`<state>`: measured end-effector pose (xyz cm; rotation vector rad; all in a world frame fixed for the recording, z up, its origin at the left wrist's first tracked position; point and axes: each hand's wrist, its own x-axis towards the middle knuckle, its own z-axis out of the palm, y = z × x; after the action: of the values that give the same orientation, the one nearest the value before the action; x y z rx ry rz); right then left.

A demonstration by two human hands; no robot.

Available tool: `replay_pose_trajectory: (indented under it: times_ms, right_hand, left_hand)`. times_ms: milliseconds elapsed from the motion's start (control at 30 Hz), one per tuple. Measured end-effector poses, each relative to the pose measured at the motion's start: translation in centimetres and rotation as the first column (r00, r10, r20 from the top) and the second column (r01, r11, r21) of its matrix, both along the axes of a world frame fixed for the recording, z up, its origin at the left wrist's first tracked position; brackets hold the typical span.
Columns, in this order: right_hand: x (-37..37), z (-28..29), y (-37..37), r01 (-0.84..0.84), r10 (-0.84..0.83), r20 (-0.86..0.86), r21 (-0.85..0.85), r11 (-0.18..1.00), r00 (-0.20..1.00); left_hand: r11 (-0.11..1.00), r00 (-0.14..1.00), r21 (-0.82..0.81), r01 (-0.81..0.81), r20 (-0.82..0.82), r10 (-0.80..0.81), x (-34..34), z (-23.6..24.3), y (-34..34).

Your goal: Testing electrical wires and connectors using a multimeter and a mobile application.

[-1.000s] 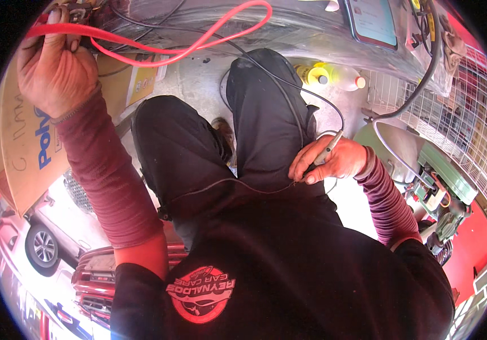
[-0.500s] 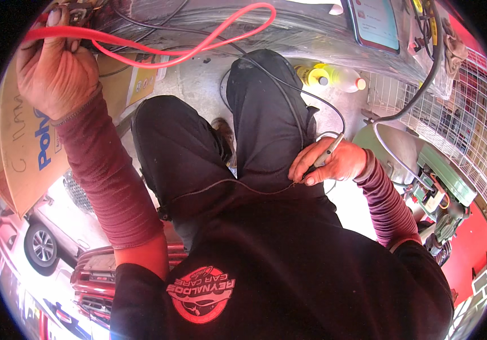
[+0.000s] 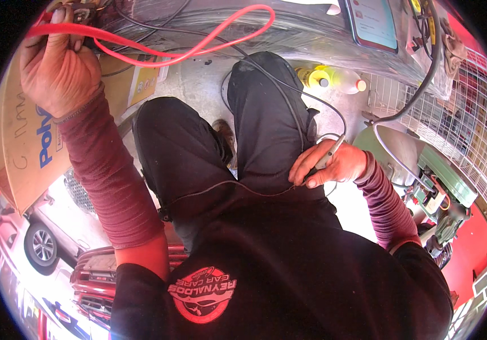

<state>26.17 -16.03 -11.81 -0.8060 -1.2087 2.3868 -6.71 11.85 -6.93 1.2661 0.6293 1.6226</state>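
Note:
At the upper left, my left hand (image 3: 62, 71) is closed around a flat red cable (image 3: 136, 45), by the edge of the work surface. The cable runs right from the fingers and turns back in a long loop. Near my lap, my right hand (image 3: 334, 164) grips a slim grey pen-like tool (image 3: 330, 154); its exact kind is unclear. A thin dark wire (image 3: 221, 182) stretches from those fingertips across my thighs to the left. Whether the fingers also pinch it is too small to tell.
A work surface (image 3: 306, 34) with a phone (image 3: 370, 24) and black cables spans the top. Bottles (image 3: 348, 81) stand on the floor beneath. Left is a cardboard box (image 3: 25, 153); right are a wire rack (image 3: 453, 122) and a green machine (image 3: 447, 170). A black cord (image 3: 266, 71) hangs over my knee.
My left hand and the red cable have shifted very slightly in the picture. The right hand keeps its hold on the tool, nearly unmoved.

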Motion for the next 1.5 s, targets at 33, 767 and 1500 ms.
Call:
replay_pose_trajectory:
  times_ms: [33,767,1500]
  right_hand:
    - [0.0,0.0,0.0,0.001,-0.001,0.001,0.000,1.000,1.000]
    - [0.3,-1.4,0.0,-0.120,0.120,-0.037,0.002,0.993,0.992]
    - [0.6,-0.1,-0.8,-0.117,0.136,0.121,-0.155,0.981,0.983]
  left_hand:
    - [1.000,1.000,0.000,0.001,0.001,-0.001,-0.1,-0.1,0.1]
    - [0.996,0.997,-0.068,-0.061,-0.053,0.058,0.8,0.6,-2.0]
    - [0.980,0.994,-0.200,0.018,0.113,0.005,1.7,1.2,-2.3]
